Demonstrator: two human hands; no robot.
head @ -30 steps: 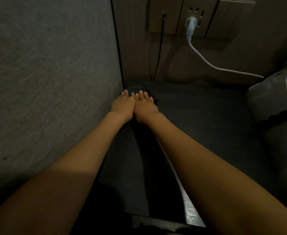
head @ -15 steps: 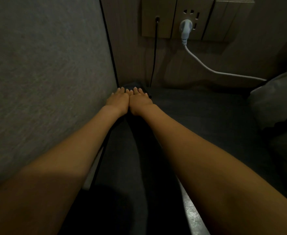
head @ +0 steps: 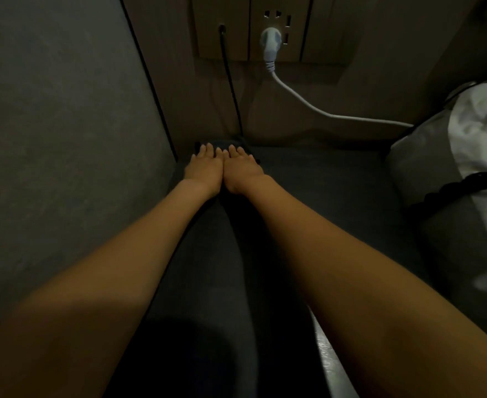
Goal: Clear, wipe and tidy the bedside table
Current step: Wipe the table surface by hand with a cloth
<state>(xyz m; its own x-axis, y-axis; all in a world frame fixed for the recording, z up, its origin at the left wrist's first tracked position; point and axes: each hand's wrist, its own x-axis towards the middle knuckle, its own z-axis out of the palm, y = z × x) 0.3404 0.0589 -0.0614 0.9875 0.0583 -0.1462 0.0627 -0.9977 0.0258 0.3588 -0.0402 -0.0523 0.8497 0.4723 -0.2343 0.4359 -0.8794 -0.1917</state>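
Observation:
The bedside table [head: 322,196] has a dark top that runs back to the wall. In its far left corner lies a dark cloth [head: 222,144], mostly covered by my hands. My left hand [head: 205,168] and my right hand [head: 242,170] rest side by side, palms down and fingers stretched out, pressing on the cloth. Only a strip of cloth shows past the fingertips, close to the back wall.
A black cable [head: 230,81] drops from the socket panel [head: 222,47] to the table just behind the cloth. A white plug [head: 271,43] sits in the panel, its cord running right. Grey bedding [head: 426,173] borders the table's right side, and a grey padded wall [head: 64,139] the left.
Both hands have slid the cloth farther back, toward the corner under the socket panel. They stay pressed together on it.

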